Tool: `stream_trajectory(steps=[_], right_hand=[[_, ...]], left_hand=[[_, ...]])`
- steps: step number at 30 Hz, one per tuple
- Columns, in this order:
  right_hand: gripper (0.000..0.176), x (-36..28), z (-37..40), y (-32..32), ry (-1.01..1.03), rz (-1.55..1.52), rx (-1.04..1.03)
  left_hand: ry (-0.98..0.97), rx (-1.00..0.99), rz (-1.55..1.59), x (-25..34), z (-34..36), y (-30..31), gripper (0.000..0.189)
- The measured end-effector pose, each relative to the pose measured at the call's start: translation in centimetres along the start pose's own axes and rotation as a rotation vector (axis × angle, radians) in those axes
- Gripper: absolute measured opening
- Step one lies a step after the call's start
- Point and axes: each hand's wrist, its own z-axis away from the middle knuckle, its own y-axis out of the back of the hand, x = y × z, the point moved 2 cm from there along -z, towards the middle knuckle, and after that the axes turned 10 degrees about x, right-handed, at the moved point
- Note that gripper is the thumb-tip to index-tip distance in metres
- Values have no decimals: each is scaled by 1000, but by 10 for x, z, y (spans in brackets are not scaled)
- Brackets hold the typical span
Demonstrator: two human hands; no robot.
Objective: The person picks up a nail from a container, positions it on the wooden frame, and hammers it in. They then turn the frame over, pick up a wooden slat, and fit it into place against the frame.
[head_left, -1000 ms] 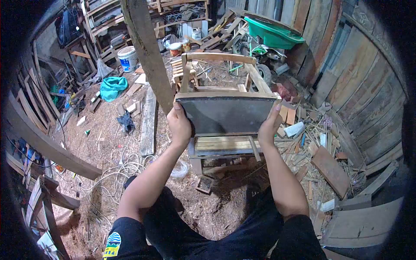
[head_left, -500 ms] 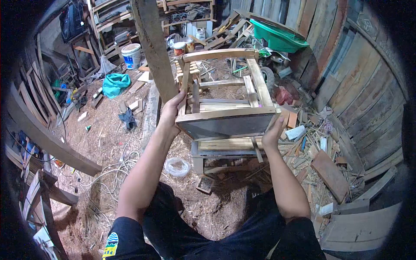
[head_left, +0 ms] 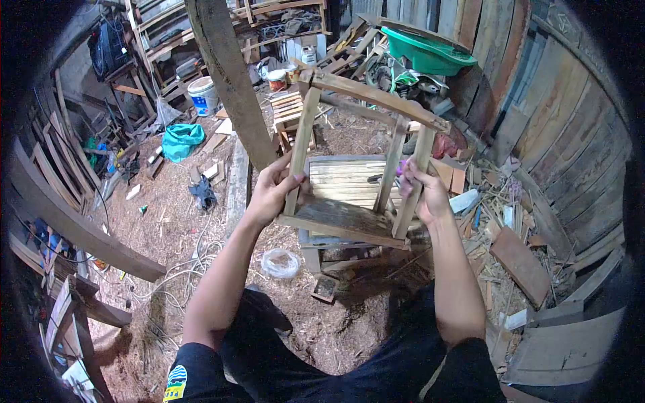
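A small wooden frame [head_left: 376, 98], built like a stool with uprights, rails and a dark board across its near end, is held up tilted before me. My left hand [head_left: 272, 193] grips its left upright, thumb on the inner side. Around the right upright close the fingers of my right hand [head_left: 430, 195]. A small purple patch [head_left: 402, 168] shows by those fingers; what it is I cannot make out. Below and behind the frame stands a low slatted bench [head_left: 339, 181], partly hidden, with a small dark item [head_left: 373, 179] on its slats.
A thick wooden post [head_left: 232, 80] rises just left of the frame. Wood scraps [head_left: 521, 269] pile up at right, near a green tub [head_left: 430, 55]. Cable [head_left: 195, 272] and a clear plastic bag [head_left: 280, 263] lie on the shavings. Farther back is a white bucket [head_left: 203, 95].
The frame has been turned and tipped, so its far rail now slants down to the right and the board's inner face shows. Both hands have shifted onto the uprights.
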Motion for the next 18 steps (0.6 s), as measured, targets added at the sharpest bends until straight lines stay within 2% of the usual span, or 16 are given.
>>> stream_trajectory(steps=[1, 2, 4, 5, 6, 8, 11, 13, 17, 18], right_hand=[[14, 3, 3, -2, 20, -54, -22], [9, 5, 2, -5, 44, -42, 48], [9, 6, 7, -17, 70, 47, 88], [9, 10, 10, -21, 94, 136, 136], [13, 17, 12, -26, 132, 187, 220], [15, 30, 14, -30, 181, 256, 224], [24, 39, 12, -33, 271, 386, 250], [26, 39, 11, -33, 331, 490, 386], [26, 41, 12, -27, 274, 549, 438], [25, 40, 12, -29, 305, 463, 429]], left_hand=[[7, 2, -7, 0, 0, -3, 46], [25, 67, -57, 1, -3, -5, 41], [80, 220, -177, 9, -2, -11, 32], [-19, 316, -285, -9, -11, -4, 40], [-42, 377, -289, -2, -9, -12, 41], [-45, 507, -285, -4, -12, -14, 39], [-67, 563, -395, -7, -17, -14, 37], [-41, 551, -372, -9, -18, -15, 34], [-27, 544, -384, -13, -16, -16, 28], [-19, 523, -359, -13, -17, -16, 27]])
